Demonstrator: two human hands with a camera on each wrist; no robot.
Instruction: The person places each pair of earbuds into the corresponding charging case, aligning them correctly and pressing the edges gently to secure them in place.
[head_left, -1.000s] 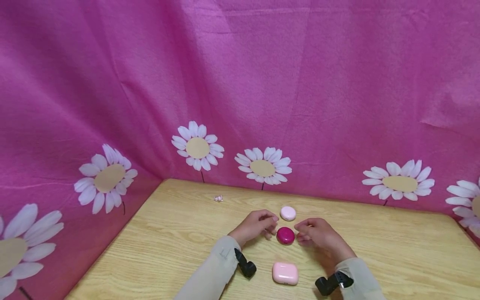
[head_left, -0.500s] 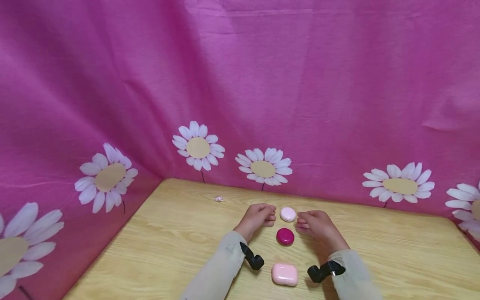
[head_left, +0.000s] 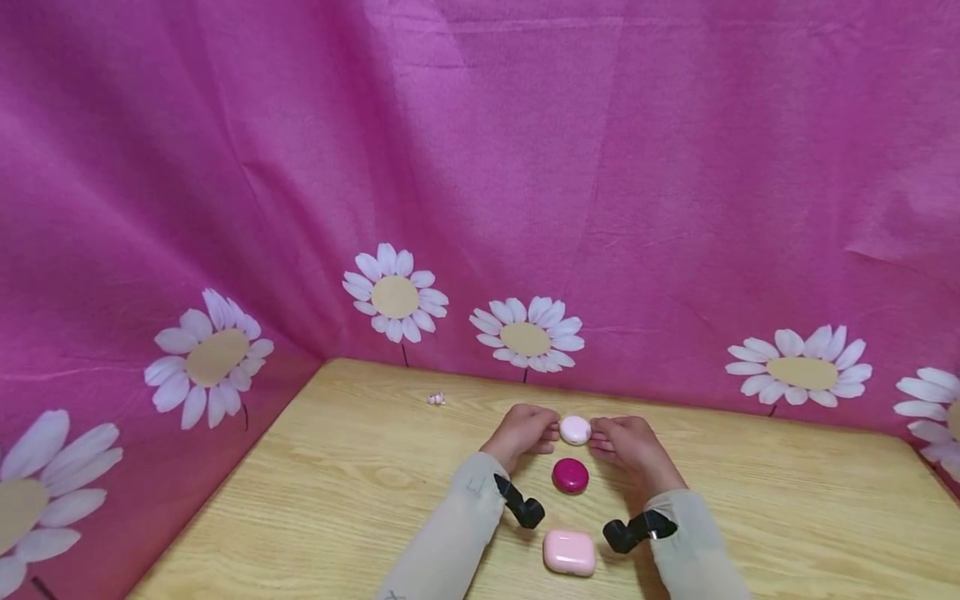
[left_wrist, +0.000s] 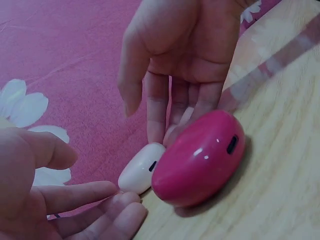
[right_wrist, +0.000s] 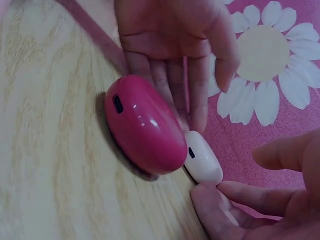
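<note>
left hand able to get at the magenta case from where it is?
Probably yes. The left hand sits at the pale round case, and the magenta case lies just nearer the person on bare table, nothing between them. Its fingers would first have to leave the pale case.

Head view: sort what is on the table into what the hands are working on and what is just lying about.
In hand:
- pale round case, touched on both sides by the left hand and the right hand

Lying about:
- magenta round case, between the wrists, untouched
- pink square case, nearest the person
- small white bit near the daisy cloth
</note>
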